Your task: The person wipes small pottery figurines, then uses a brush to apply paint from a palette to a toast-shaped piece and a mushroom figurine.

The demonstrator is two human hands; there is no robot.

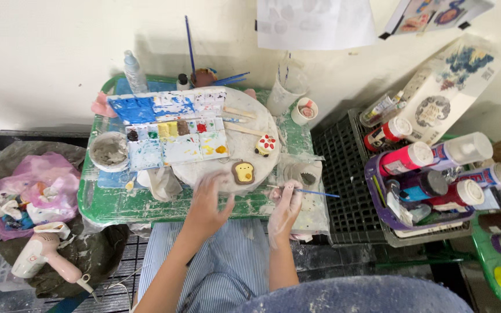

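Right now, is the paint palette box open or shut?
Open: the paint palette box lies spread flat, its blue-smeared lid and colour-filled wells both facing up.

Place was a craft or ceramics-painting studio. A paint-smeared green table (146, 206) carried a mixing palette (169, 130) and small painted clay figures on a round turntable (227, 168). A purple basket of paint bottles (430, 191) stood beside it; brushes in a cup (288, 87); reference sheets taped to the wall.
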